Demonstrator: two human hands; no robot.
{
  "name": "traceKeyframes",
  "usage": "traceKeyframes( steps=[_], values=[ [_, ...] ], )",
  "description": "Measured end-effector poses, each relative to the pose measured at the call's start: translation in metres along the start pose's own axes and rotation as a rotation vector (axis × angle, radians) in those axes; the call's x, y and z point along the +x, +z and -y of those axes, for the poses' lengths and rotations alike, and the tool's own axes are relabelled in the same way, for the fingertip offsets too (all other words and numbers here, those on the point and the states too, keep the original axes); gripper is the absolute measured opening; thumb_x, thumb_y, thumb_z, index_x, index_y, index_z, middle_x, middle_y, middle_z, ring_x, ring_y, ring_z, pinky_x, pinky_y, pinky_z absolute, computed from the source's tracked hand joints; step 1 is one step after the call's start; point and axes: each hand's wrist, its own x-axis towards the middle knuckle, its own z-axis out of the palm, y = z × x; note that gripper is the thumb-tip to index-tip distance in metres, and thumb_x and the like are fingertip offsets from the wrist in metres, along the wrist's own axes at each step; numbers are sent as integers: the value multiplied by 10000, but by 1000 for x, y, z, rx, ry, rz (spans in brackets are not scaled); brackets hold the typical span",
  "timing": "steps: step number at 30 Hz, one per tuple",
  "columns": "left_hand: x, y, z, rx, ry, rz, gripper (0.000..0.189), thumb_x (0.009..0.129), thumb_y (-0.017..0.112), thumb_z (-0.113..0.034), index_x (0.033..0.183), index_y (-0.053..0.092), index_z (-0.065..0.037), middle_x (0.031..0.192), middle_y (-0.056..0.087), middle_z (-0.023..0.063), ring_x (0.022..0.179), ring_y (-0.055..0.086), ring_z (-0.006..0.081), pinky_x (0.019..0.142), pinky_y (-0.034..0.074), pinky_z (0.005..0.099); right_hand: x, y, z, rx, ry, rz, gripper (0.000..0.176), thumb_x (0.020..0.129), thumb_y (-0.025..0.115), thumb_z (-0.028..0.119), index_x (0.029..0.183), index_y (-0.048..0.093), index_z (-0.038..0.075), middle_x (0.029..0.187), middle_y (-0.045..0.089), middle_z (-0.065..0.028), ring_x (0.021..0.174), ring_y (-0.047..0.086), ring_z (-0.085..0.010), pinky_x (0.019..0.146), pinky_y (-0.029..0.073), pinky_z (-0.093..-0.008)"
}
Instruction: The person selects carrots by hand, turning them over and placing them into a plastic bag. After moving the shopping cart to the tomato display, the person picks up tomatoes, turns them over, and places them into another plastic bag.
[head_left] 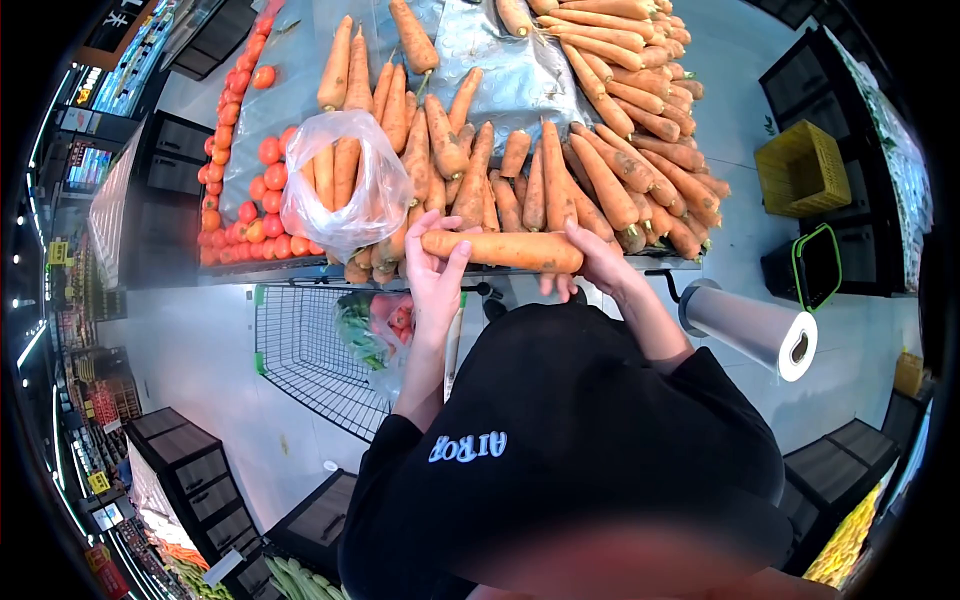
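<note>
A large carrot [503, 251] lies level across both hands, just in front of the heaped carrots. The fingers and thumb of my left hand [435, 268] close round its left end. At the thicker right end, my right hand [603, 262] grips it, with some fingers hidden beneath. Close to my left hand, a clear plastic bag [345, 215] rests on the display with its mouth open and a few carrots inside. Behind the hands spreads a pile of loose carrots [600, 185].
Tomatoes [270, 178] line the display's left side. Below it stands a wire shopping cart [310, 345] holding bagged greens and red produce. A plastic bag roll [750, 325] sticks out at right. Further right are a yellow crate [803, 170] and a black-and-green basket [800, 268].
</note>
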Motion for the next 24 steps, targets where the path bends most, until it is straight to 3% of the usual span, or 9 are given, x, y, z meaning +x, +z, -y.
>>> traceKeyframes(
  steps=[2, 4, 6, 10, 11, 13, 15, 20, 24],
  values=[
    [1, -6, 11, 194, -73, -3, 594, 952, 690, -19, 1465, 391, -1, 1361, 542, 169, 1176, 642, 263, 1008, 520, 361, -3, 0, -1, 35, -93, -6, 497, 1032, 573, 428, 1232, 621, -24, 864, 720, -145, 618, 699, -184, 540, 523, -252],
    [1, -25, 29, 348, -202, 33, 483, 971, 692, -78, 1407, 504, 9, 1323, 597, 141, 1174, 637, 194, 975, 523, 309, -8, -5, 0, -142, -99, -200, 414, 1005, 644, 352, 1244, 635, 14, 903, 712, -95, 642, 682, -149, 554, 510, -227],
    [1, -24, 23, 476, -133, 33, 383, 988, 672, -101, 1343, 574, 5, 1290, 634, 124, 1155, 643, 173, 968, 521, 302, -11, -17, 1, -213, -141, -373, 397, 949, 740, 244, 1286, 640, 60, 924, 686, -42, 685, 669, -106, 601, 513, -215],
    [1, -26, 6, 489, -102, 14, 273, 1022, 621, -118, 1267, 646, 1, 1174, 711, 106, 1075, 667, 146, 953, 512, 282, -13, -20, 8, -842, -671, -860, 477, 875, 777, 187, 1289, 624, 7, 1093, 726, -149, 1048, 694, -268, 948, 521, -357],
    [3, -29, 4, 472, -92, 7, 274, 1025, 616, -116, 1271, 643, 2, 1148, 721, 108, 1061, 671, 144, 950, 510, 277, -10, -21, 7, -983, -750, -950, 472, 871, 776, 188, 1288, 631, 23, 1174, 683, -182, 1077, 675, -337, 932, 528, -380],
    [8, -32, -3, 493, -37, -34, 210, 1021, 615, -107, 1172, 687, 20, 1112, 732, 101, 1044, 673, 151, 947, 506, 285, -1, -28, -2, -1177, -807, -993, 458, 868, 776, 186, 1288, 643, 59, 1278, 614, -206, 1144, 628, -379, 947, 516, -421],
    [16, -36, -13, 613, 69, -25, 182, 1018, 614, -102, 1105, 712, 24, 1091, 738, 98, 1032, 676, 162, 949, 503, 296, 9, -44, -23, -1465, -645, -954, 451, 886, 753, 237, 1308, 644, 122, 1383, 533, -222, 1294, 520, -389, 1078, 400, -504],
    [45, -56, -54, 796, 205, -95, 299, 1029, 591, -145, 833, 744, 20, 996, 743, 85, 982, 682, 178, 906, 508, 304, 27, -60, -54, -1613, -663, -926, 450, 922, 701, 291, 1338, 626, 136, 1509, 477, -197, 1366, 485, -353, 1160, 297, -483],
    [88, -81, -78, 1079, 182, -179, 227, 976, 654, -195, 1043, 718, 13, 1120, 707, 156, 1072, 661, 285, 961, 499, 393, 35, -63, -63, -1602, -706, -1004, 453, 915, 706, 288, 1337, 629, 142, 1501, 503, -172, 1335, 519, -313, 1148, 313, -454]
  ],
)
